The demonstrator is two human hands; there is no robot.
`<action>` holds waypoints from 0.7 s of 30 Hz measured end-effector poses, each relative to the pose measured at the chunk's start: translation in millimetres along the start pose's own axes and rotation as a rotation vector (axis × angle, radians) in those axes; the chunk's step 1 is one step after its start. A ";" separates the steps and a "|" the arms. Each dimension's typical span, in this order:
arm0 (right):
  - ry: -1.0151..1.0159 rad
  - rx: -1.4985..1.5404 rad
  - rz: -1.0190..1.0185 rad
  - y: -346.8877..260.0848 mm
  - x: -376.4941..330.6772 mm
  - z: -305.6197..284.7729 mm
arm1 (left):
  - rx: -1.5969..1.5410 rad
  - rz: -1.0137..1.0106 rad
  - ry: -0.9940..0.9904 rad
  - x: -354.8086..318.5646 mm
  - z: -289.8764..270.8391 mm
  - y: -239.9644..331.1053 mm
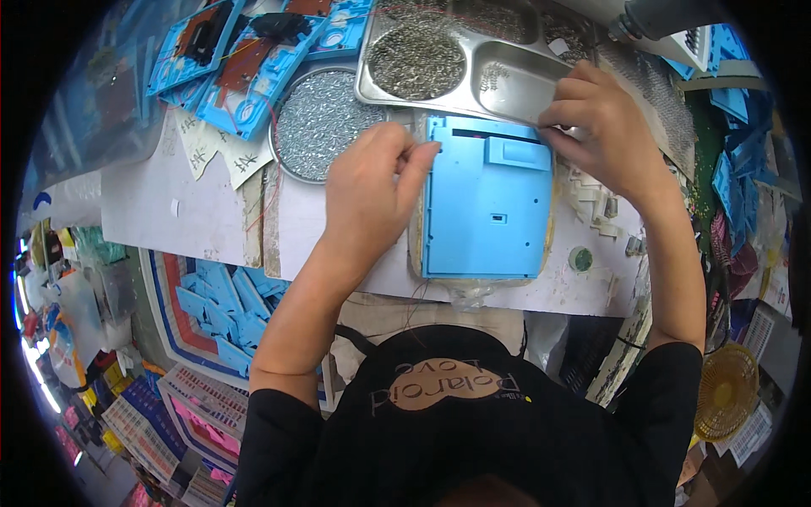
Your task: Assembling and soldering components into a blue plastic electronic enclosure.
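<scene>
A flat light-blue plastic casing [473, 245] lies in front of me on a padded support, with a raised rectangular part [517, 152] and a dark slot near its far edge. My left hand [369, 182] is closed, its thumb and forefinger pressed together at the casing's far left corner. At the far right corner is my right hand [601, 127], fingers curled in a pinch beside the edge. Whatever either pinch holds is too small or hidden. Just beyond the casing stands a metal compartment tray [514, 95] holding small dark screws [418, 61].
Left of the casing sits a round dish of silver screws [317, 122]. Blue casings with wires [262, 72] are stacked at the far left. A crate [182, 338] of blue parts stands below the table's left edge. Small white pieces [596, 203] lie to the right.
</scene>
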State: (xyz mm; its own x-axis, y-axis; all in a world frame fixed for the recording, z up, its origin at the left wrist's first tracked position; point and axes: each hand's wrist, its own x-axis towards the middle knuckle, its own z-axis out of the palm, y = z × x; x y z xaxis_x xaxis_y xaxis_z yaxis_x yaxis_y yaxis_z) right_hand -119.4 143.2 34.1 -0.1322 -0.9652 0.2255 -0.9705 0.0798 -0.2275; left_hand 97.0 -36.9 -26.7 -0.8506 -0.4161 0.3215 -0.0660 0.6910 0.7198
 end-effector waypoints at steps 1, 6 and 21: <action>0.022 0.044 0.050 0.5 -5.1 1.6 | 0.010 0.001 -0.016 1.8 1.5 -0.1; 0.122 0.455 0.396 -14.9 -33.7 4.4 | 0.153 0.102 -0.078 9.1 4.5 -1.2; 0.363 1.070 0.752 -68.9 -89.7 29.9 | 0.144 -0.049 -0.362 36.5 -9.8 4.0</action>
State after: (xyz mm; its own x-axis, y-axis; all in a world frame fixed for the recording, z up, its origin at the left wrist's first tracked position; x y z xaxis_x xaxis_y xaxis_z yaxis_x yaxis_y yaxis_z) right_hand -34.7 216.9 1.2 -0.7629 -0.6415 -0.0807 -0.0323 0.1625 -0.9862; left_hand 70.8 -55.2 -6.0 -0.9719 -0.2329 0.0331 -0.1613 0.7623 0.6268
